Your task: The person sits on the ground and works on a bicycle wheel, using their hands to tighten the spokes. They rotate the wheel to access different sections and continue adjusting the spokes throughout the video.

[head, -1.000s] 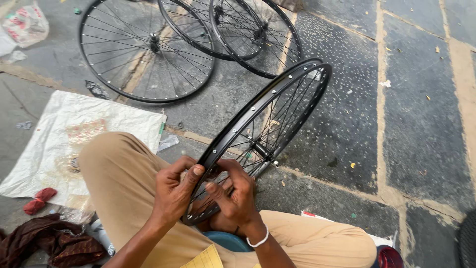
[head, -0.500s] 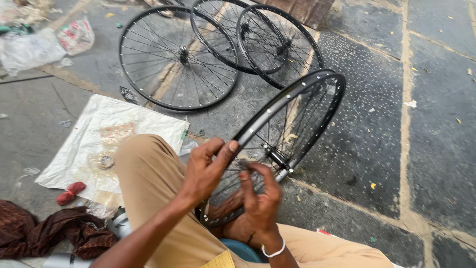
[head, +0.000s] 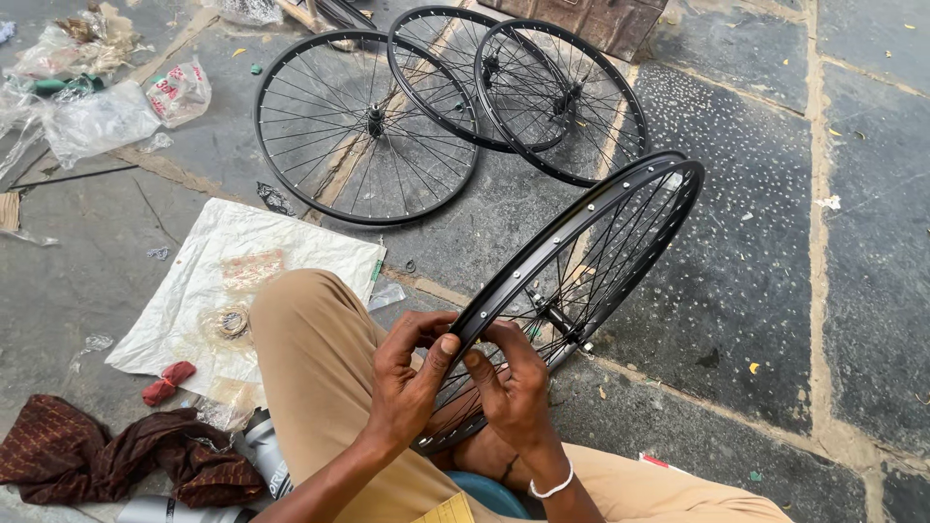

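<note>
Pinching the near rim of a black bicycle wheel (head: pixel 581 261), the left hand (head: pixel 412 378) and right hand (head: pixel 513 387) meet fingertip to fingertip; the wheel stands on edge, running away up-right over the stone floor (head: pixel 775 291).

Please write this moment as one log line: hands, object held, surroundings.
left hand: grips wheel rim | right hand: fingers on same rim | rim upright, on edge | three wheels flat on stone floor

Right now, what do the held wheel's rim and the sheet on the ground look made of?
Rim: likely black-painted metal, smooth satin sheen, small silvery spoke nipples showing along it. Sheet: probably thin white plastic or woven sacking, crinkled and stained; cannot tell which.
</note>
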